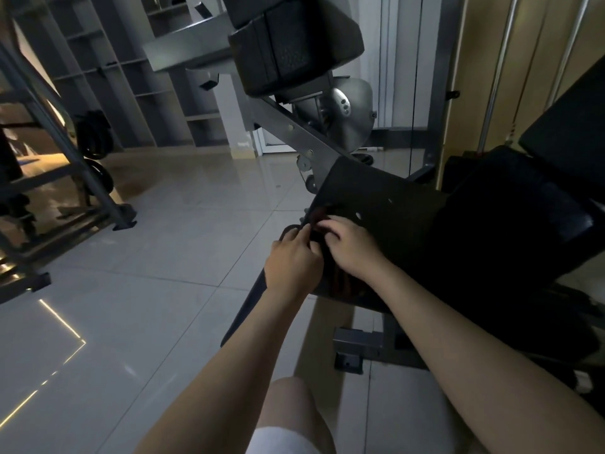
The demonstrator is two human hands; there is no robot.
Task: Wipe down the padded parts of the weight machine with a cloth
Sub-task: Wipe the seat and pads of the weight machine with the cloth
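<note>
**Now: both hands on the cloth at the seat pad's front edge**

Left hand: fingers curled in, pinching a fold of the cloth at the pad's near-left corner. Right hand: just beside the left, knuckles up, fingers bent down and gripping the same cloth from the pad side. The two hands almost touch.

Cloth: dark with a reddish tint, bunched between the hands. It is draped over the front edge of the seat pad, and part hangs below the right wrist. Light is low, so I can't make out the fabric detail.

Seat pad: black, tilted, a few small light specks on top. A black back pad rises behind it at right.

Above: a second black padded block sits on a grey frame arm that slopes down to the seat. A silver cam disc sits just under that block. Chrome guide rods stand upright at right.

Below: the person's bare knee at bottom centre, over a glossy tiled floor.

Left side: a metal rack with weight plates near it, and grey shelving along the back wall.
</note>
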